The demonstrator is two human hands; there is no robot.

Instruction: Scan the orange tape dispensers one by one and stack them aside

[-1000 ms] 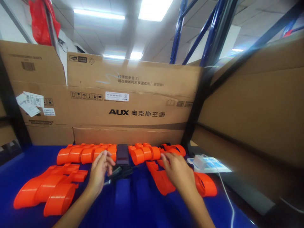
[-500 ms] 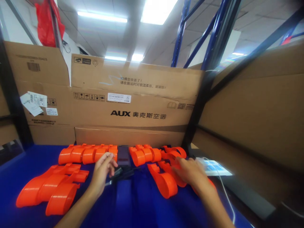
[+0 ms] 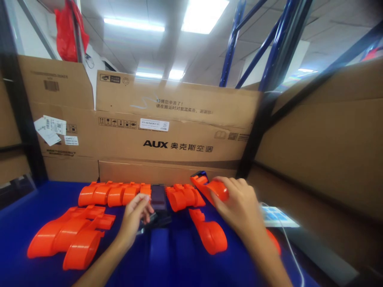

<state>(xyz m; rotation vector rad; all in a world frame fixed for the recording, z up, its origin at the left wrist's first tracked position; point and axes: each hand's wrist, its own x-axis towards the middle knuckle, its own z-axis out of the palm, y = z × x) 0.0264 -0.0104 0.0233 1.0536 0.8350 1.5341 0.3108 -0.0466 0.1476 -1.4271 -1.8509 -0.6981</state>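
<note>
My right hand (image 3: 239,199) is wrapped round a curled orange plastic piece (image 3: 220,189), lifted at the right of the blue work surface (image 3: 128,265). The far end of another orange piece, with a dark blue and black part (image 3: 200,174), shows just beyond it; whether they touch I cannot tell. My left hand (image 3: 139,211) has its fingers curled, thumb against the index finger. Close beside it lies a blurred black object (image 3: 160,218) with a metallic edge; whether the fingers grip it is unclear. One loose orange curled piece (image 3: 212,237) rests below my right hand.
A row of orange pieces (image 3: 115,194) stands at the back left, more (image 3: 182,197) right of a dark rectangular block (image 3: 158,197). Several larger ones (image 3: 72,235) lie front left. Cardboard (image 3: 176,159) walls the back. A white cable (image 3: 289,243) runs down the right.
My right hand has closed on an orange piece and raised it from the group at the right. My left hand keeps nearly the same place and pose. The view has shifted slightly.
</note>
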